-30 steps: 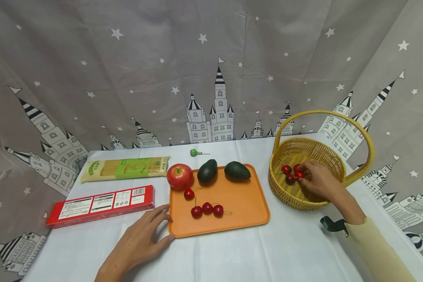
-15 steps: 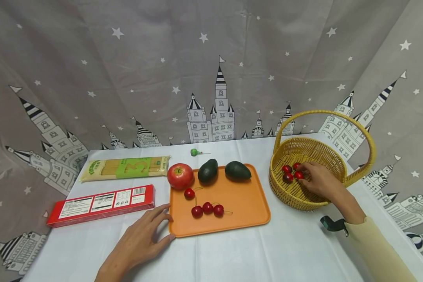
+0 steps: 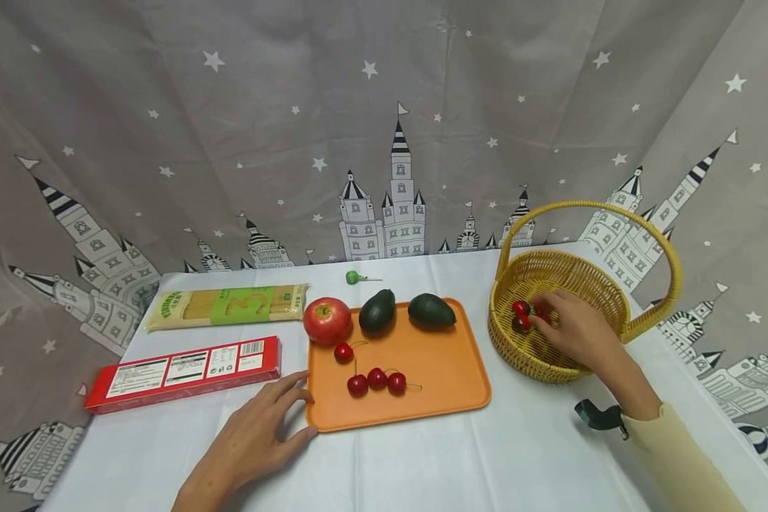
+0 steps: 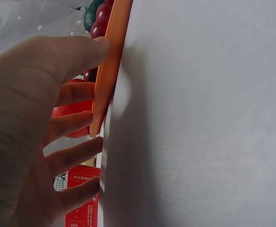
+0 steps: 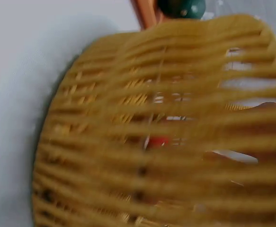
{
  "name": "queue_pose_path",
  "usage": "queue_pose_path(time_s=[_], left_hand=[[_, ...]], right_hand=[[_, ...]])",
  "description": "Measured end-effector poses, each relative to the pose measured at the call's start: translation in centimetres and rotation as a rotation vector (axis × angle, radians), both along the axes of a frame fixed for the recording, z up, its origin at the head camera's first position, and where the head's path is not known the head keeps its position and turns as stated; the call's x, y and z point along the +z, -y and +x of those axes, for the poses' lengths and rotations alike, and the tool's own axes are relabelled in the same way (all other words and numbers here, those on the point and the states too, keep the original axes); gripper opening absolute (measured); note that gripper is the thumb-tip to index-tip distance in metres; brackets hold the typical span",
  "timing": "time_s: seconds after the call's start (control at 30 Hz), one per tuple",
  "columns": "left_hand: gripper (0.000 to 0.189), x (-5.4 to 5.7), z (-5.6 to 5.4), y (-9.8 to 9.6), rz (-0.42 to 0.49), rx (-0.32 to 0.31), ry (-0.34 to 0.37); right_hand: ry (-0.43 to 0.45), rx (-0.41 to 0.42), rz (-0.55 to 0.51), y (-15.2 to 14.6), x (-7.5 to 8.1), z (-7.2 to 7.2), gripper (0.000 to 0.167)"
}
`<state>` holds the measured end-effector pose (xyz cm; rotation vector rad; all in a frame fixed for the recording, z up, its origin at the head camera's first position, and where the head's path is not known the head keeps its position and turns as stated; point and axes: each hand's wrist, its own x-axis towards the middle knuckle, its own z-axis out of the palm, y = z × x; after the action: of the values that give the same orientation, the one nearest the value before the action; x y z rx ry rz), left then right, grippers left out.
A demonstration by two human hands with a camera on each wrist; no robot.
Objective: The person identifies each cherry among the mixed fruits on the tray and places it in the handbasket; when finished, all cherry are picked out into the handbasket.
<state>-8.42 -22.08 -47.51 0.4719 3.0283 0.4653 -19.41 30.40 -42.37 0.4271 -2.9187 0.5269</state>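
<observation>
The left hand (image 3: 256, 434) lies at the left edge of the orange tray (image 3: 435, 395), its fingers relaxed and spread. In the left wrist view its thumb (image 4: 88, 51) touches the tray's rim. On the tray are several red cherries (image 3: 377, 377), two avocados (image 3: 376, 313) and a red round fruit (image 3: 327, 321) at the corner. The right hand (image 3: 576, 328) reaches inside the wicker basket (image 3: 518, 355), thumb and fingers pinching a cherry that they mostly hide. Two darker cherries (image 3: 521, 324) sit just left of the fingertips. The right wrist view is blurred and mostly filled by the basket's weave (image 5: 128, 127).
A bag of noodles (image 3: 230, 306) and a red box (image 3: 185, 373) lie on the left. Behind the tray is a green lollipop (image 3: 353, 277). The basket's tall handle (image 3: 589, 205) arches above the right hand. A grey castle-print curtain (image 3: 333, 121) hangs at the back.
The right hand has shifted slightly left in the basket, and its fingers now cover most of the cherries nearest them. The left hand and the tray have not moved.
</observation>
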Motion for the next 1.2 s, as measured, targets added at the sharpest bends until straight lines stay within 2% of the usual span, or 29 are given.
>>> queue_pose_path(time_s=[0.13, 0.33, 0.77, 1.0, 1.2], left_hand=[[0.045, 0.1, 0.1, 0.0, 0.002, 0.002, 0.014], [0.045, 0.0, 0.1, 0.0, 0.002, 0.002, 0.003], [0.045, -0.3, 0.1, 0.2, 0.013, -0.005, -0.015], [0.044, -0.3, 0.0, 0.2, 0.013, -0.008, -0.015], [0.045, -0.1, -0.1, 0.1, 0.006, 0.000, 0.006]], right_hand=[[-0.063, 0.004, -0.038, 1.2, 0.4, 0.5, 0.036], [-0.122, 0.054, -0.082, 3.1, 0.6, 1.1, 0.032], [-0.129, 0.148, -0.114, 7.1, 0.8, 1.7, 0.035], [-0.108, 0.212, -0.095, 9.2, 0.4, 1.9, 0.039], [-0.144, 0.295, -0.079, 10.8, -0.2, 2.1, 0.036]])
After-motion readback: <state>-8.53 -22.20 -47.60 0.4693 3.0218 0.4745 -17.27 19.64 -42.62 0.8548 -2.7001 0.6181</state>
